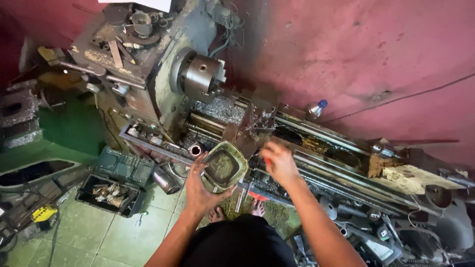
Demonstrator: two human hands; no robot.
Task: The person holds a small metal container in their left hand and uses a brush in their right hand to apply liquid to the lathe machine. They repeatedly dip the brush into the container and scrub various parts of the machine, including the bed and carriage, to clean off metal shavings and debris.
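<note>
Big greasy lathe (307, 143) is sitting against the red wall, chuck (202, 76) up at its head end. Left hand (202, 190) is cupping a grimy squarish container (223, 167) with murky dark liquid in it, fingers wrapping its side, holding it just in front of the lathe bed. Right hand (280, 163) is reaching over the carriage, fingers curling closed around something small and red (267, 161), can't really tell what. Open toolbox (113, 190) is lying on the floor left of the lathe, holding rusty odds and ends.
</note>
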